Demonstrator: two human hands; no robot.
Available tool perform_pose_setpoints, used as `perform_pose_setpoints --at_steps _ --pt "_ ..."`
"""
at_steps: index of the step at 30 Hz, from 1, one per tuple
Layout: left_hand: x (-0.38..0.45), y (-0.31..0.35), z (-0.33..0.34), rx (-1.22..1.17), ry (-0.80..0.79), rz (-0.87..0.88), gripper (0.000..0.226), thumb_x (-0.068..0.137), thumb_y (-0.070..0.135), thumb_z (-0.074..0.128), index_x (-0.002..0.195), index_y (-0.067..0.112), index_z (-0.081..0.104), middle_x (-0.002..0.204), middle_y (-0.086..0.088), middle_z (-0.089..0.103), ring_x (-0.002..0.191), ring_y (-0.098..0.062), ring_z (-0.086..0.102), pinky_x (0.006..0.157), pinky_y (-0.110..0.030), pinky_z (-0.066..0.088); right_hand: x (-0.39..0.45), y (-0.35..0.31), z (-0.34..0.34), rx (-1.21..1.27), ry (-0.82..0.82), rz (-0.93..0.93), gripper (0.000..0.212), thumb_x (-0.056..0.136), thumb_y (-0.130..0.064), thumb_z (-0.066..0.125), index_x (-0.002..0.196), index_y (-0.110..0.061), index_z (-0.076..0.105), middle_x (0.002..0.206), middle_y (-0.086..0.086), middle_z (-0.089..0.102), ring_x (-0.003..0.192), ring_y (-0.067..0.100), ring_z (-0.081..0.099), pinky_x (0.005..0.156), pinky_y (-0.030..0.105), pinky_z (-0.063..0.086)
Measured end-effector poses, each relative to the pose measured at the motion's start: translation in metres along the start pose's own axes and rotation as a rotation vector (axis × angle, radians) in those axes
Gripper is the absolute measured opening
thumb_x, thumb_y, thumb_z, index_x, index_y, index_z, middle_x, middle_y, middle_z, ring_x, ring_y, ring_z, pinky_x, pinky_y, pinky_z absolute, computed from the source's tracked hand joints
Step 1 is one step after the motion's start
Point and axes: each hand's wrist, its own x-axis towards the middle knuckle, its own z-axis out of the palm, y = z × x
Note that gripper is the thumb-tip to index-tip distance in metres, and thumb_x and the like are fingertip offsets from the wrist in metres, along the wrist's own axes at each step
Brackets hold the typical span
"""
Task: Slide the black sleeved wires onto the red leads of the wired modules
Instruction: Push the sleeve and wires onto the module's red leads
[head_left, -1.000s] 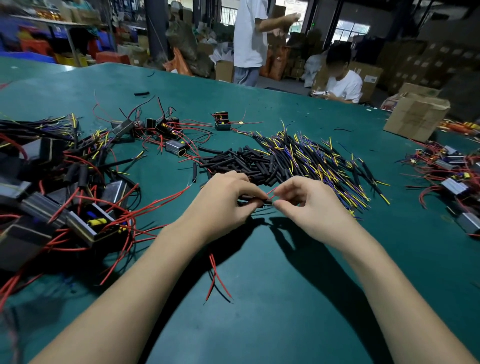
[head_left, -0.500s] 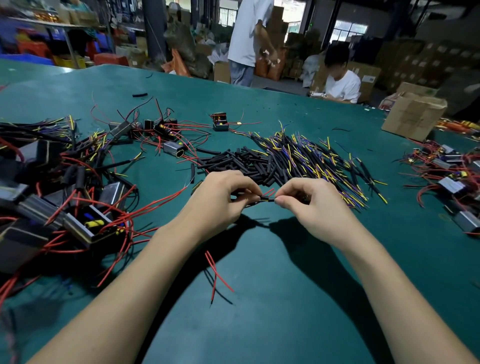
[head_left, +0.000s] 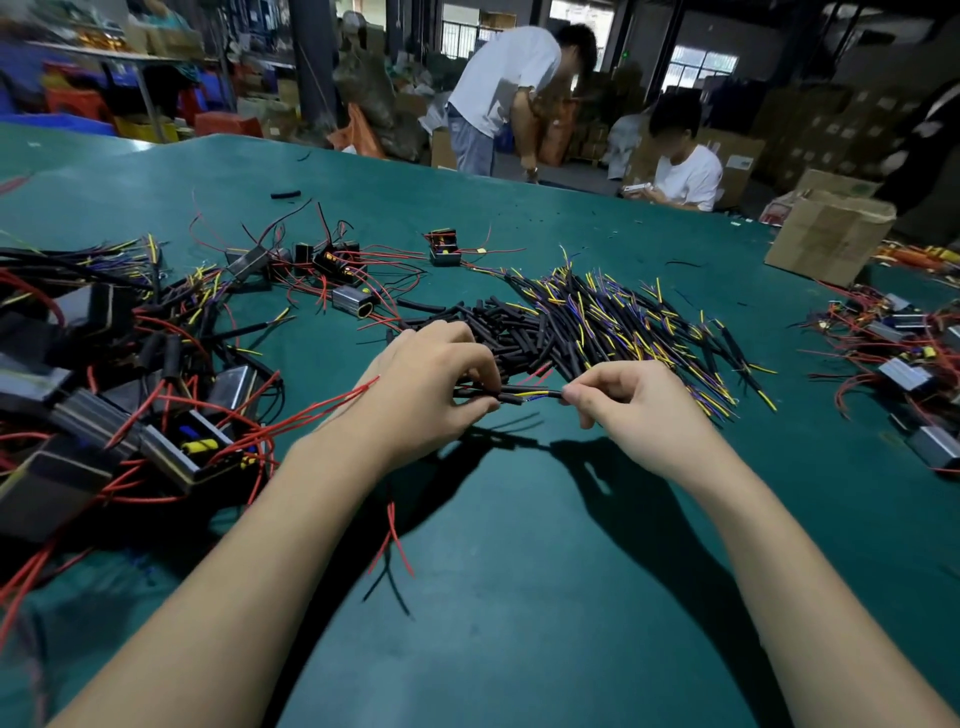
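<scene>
My left hand pinches a black sleeved wire whose yellow and blue cores show in the gap between my hands. My right hand pinches the other end of that wire. Red leads run from under my left hand to a wired module at the left, and loose red lead ends hang below my left wrist. Behind my hands lies a pile of black sleeved wires with yellow and blue tips.
A heap of wired modules covers the green table at the left, more modules lie at the right. A cardboard box stands far right. Two people are beyond the table's far edge.
My hands have drawn slightly apart, so more of the sleeved wire and its yellow and blue cores shows between them. The standing person behind the table has bent over.
</scene>
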Motion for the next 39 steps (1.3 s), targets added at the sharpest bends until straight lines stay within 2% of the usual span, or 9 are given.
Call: perform_pose_setpoints --at_steps 4,8,13,18,25,29,33,36,39 --pt "0.001 0.002 0.003 -0.016 0.048 0.000 0.007 0.082 0.023 0.069 0.087 0.018 0.070 0.088 0.002 0.059 0.087 -0.014 0.052 0.077 -0.028 0.040 0.001 0.002 0.000 0.048 -0.014 0.020 0.022 0.092 -0.020 0.060 0.072 -0.016 0.068 0.057 -0.004 0.058 0.040 0.002 0.034 0.041 0.011 0.026" --pt "0.000 0.004 0.005 -0.024 0.060 -0.011 0.005 0.083 0.027 0.067 0.086 0.023 0.068 0.085 0.007 0.057 0.081 -0.012 0.051 0.069 -0.026 0.040 0.002 0.005 0.001 0.105 -0.033 0.053 0.023 0.092 -0.022 0.060 0.074 -0.014 0.071 0.053 -0.007 0.056 0.050 0.010 0.039 0.050 0.021 0.031" --pt "0.000 0.005 0.006 -0.069 0.066 -0.024 0.004 0.083 0.029 0.068 0.081 0.025 0.066 0.079 0.008 0.057 0.076 -0.014 0.052 0.073 -0.037 0.050 0.002 0.004 0.002 0.184 -0.027 0.090 0.024 0.092 -0.022 0.061 0.072 -0.014 0.071 0.052 -0.008 0.056 0.056 0.014 0.042 0.058 0.029 0.033" --pt "0.000 0.008 0.006 -0.114 0.076 0.002 0.004 0.082 0.027 0.070 0.081 0.025 0.067 0.077 0.008 0.061 0.075 -0.013 0.056 0.072 -0.040 0.051 0.000 0.000 0.006 0.196 -0.059 0.073 0.024 0.093 -0.021 0.060 0.071 -0.015 0.070 0.051 -0.008 0.054 0.055 0.016 0.040 0.056 0.028 0.031" --pt "-0.001 0.009 0.011 -0.105 0.134 0.106 0.007 0.084 0.019 0.070 0.086 0.012 0.071 0.083 0.000 0.061 0.077 -0.021 0.058 0.069 -0.042 0.051 -0.001 -0.002 0.004 0.180 -0.090 0.050 0.024 0.093 -0.018 0.060 0.070 -0.017 0.069 0.050 -0.009 0.052 0.050 0.010 0.040 0.054 0.025 0.031" --pt "-0.001 0.007 0.014 -0.120 0.146 0.108 0.006 0.085 0.015 0.069 0.089 0.012 0.073 0.086 -0.001 0.060 0.080 -0.020 0.058 0.070 -0.042 0.050 -0.002 -0.001 0.008 0.157 -0.098 0.049 0.023 0.093 -0.018 0.060 0.071 -0.015 0.068 0.051 -0.007 0.054 0.056 0.016 0.044 0.058 0.028 0.032" --pt "-0.001 0.008 0.015 -0.133 0.142 0.062 0.009 0.085 0.018 0.070 0.092 0.016 0.075 0.089 0.000 0.059 0.087 -0.018 0.056 0.077 -0.041 0.048 -0.001 0.001 0.011 0.063 -0.074 0.033 0.019 0.092 -0.021 0.061 0.076 -0.013 0.069 0.056 -0.005 0.061 0.046 0.002 0.044 0.048 0.013 0.032" --pt "0.000 0.006 0.013 -0.057 0.081 0.001 0.030 0.082 0.027 0.072 0.111 0.025 0.066 0.106 0.001 0.055 0.105 -0.018 0.050 0.092 -0.040 0.040 0.000 0.001 0.010 -0.025 -0.054 -0.012 0.009 0.088 -0.024 0.067 0.078 -0.022 0.066 0.058 -0.002 0.065 0.047 0.000 0.048 0.050 0.012 0.035" --pt "0.001 -0.001 0.008 0.024 -0.033 -0.131 0.069 0.075 0.039 0.075 0.135 0.035 0.041 0.121 0.003 0.049 0.119 -0.016 0.041 0.100 -0.036 0.033 0.001 0.003 0.008 -0.092 0.046 -0.083 0.009 0.086 -0.020 0.069 0.078 -0.023 0.066 0.063 0.003 0.067 0.060 0.016 0.056 0.064 0.026 0.044"
